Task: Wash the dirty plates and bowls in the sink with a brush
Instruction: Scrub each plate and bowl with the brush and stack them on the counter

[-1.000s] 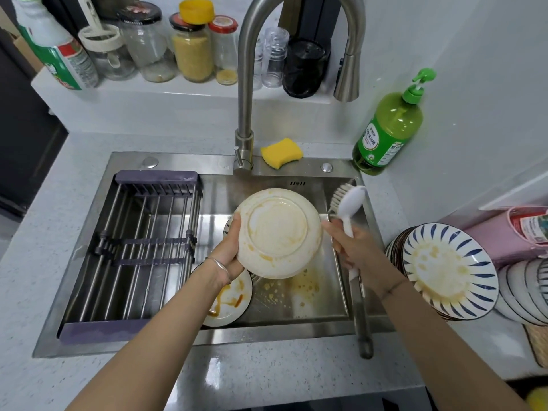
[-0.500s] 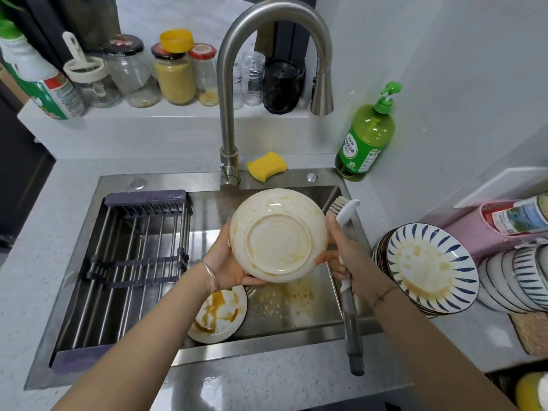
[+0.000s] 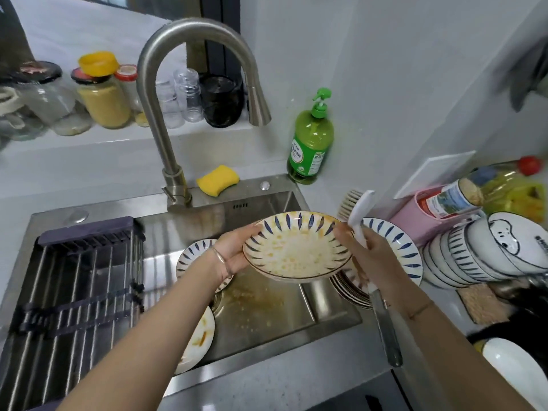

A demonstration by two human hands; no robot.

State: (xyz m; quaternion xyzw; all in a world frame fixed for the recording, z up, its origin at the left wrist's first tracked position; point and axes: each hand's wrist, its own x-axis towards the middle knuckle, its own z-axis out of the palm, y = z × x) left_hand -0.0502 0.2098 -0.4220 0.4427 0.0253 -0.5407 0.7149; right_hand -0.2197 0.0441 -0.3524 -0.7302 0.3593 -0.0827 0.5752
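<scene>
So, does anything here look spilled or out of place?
Yes. Orange-yellow food residue is spattered over the floor of the sink, under the dirty plate that the left hand grips. The right hand holds the brush. To the right, a stack of bowls seems to lie tipped on its side. Nothing looks broken.

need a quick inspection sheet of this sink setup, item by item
surface: steel sink, orange residue on its floor; drain rack across its left side
job's things: dirty plate held face up over the sink; brush head up; striped plate and stained plate in the basin; plate stack and bowls on right counter
clutter: sponge on the sink rim; soap bottle; jars on the ledge
hands: left hand grips the plate's rim; right hand holds the brush
cables: nothing seen
surroundings: faucet, no water seen flowing; white walls
</scene>
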